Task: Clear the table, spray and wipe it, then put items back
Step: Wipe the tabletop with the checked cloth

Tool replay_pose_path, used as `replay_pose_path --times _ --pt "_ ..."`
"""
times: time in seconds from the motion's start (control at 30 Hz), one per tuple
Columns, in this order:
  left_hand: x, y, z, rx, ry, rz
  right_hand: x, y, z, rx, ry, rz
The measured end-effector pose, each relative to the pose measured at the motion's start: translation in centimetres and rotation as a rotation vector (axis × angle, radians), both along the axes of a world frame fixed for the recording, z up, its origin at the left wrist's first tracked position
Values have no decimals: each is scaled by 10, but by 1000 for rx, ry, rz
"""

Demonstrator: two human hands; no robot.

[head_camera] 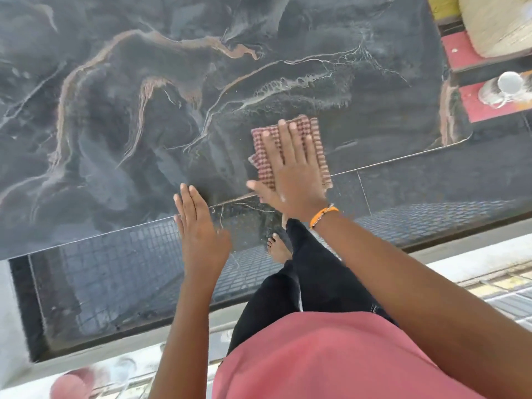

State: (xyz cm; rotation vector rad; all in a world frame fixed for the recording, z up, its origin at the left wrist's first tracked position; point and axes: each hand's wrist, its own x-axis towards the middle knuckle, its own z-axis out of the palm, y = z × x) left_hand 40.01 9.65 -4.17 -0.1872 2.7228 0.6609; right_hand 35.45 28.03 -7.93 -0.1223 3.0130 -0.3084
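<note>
Right hand (290, 171) flat on the cloth (313, 145), fingers spread, pressing the folded checked rag down near the table's (144, 96) front edge, right of centre. No pinch there, just an open palm on top. An orange band (324, 215) sits on that wrist. Left hand (201, 234) is just beside it at the same edge, fingers straight and close together, holding nothing; whether it touches the top is hard to tell. No writing readable anywhere. Off to the far right, past the table end, a glass mug (501, 89) sits on a red seat (486, 110), with a woven cushion (495, 24) above it. The top is dark marble with tan and white veins, glossy. Below, a pink shirt (331, 358), black trousers and a bare foot (277, 249) on a pale floor.
</note>
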Motion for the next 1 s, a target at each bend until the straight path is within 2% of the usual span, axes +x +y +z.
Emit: replay_pose_path --times 0.1,0.27,0.37,0.47,0.6,0.83,0.9,1.0 --pt "13 -9 4 115 74 181 0 -50 -4 40 -14 282" --pt "34 -9 8 248 179 540 0 -73 -4 96 -1 505" --pt "40 -2 6 383 107 653 2 -53 -1 85 47 727" --pt "39 12 5 446 -4 624 7 0 -3 92 113 838" --pt "28 51 3 500 -107 428 18 111 -7 151 146 644" --pt "5 186 17 564 -479 -14 54 269 -2 87 42 205" --pt "3 231 28 614 -524 -85 63 296 -1 -102 55 66" --pt "-5 295 41 682 -515 -115 73 317 9 -738 141 -339"
